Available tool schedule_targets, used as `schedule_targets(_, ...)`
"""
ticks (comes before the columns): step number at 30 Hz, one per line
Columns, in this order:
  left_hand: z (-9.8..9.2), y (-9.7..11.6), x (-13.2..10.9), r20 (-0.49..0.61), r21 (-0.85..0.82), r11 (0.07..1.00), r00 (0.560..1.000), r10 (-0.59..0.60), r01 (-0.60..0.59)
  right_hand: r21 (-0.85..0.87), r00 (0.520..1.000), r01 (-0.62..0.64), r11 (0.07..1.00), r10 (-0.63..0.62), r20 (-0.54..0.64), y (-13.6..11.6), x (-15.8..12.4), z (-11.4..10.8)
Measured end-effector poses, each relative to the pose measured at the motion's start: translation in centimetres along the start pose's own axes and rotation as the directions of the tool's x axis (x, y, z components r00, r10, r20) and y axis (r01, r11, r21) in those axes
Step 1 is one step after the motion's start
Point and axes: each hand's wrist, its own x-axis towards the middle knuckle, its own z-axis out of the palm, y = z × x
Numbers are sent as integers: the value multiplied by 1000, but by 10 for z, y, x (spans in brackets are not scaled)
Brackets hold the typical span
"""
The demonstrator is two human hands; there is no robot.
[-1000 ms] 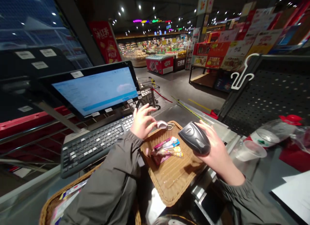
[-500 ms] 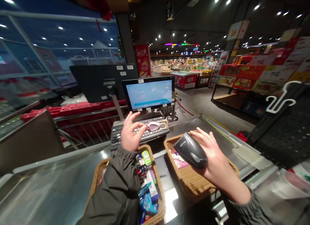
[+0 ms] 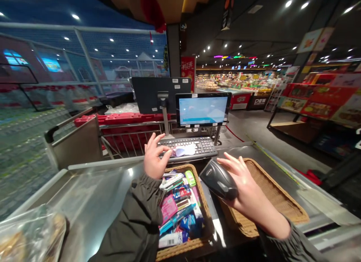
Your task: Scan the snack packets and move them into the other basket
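Between thumb and forefinger, my left hand (image 3: 156,156) pinches a small pale pink-and-white item (image 3: 180,151); blur hides its kind. The item is in front of the black keyboard (image 3: 204,146). My right hand (image 3: 244,181) grips a black barcode scanner (image 3: 219,179) from its right side, some fingers stretched out. The scanner's front points up and left, toward the small item but apart from it. Below my left hand is a wicker basket (image 3: 208,217) full of small packaged goods. A second wicker basket (image 3: 278,190) lies partly behind my right hand and the scanner.
A lit monitor (image 3: 203,109) and a dark screen's back (image 3: 160,94) stand behind the keyboard. The metal counter (image 3: 113,201) extends left, with a clear plastic bag (image 3: 31,232) at its near corner. A shopping cart (image 3: 132,136) stands beyond.
My view has turned left, shifting the scene rightward and bringing the plastic bag into view. The scanner and the small item are closer together, both still held.
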Motion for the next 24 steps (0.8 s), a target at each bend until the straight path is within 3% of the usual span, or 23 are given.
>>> schedule_targets(10, -7, -8, -9, 5, 22, 999, 1000, -31, 31, 3, 999, 19, 1000, -20, 36, -5, 0, 5)
schedule_targets(18, 3, -17, -27, 127, 56, 992, 985, -117, 111, 26, 997, -28, 999, 26, 73, -4, -4, 7)
schedule_targets(21, 10, -23, -36, 255, 89, 983, 951, -176, 158, 34, 994, -56, 998, 52, 100, -2, -6, 8)
schedule_targets(24, 18, -28, -47, 405, 147, 965, 878, -257, 215, 33, 990, -72, 997, 67, 126, 2, -9, 8)
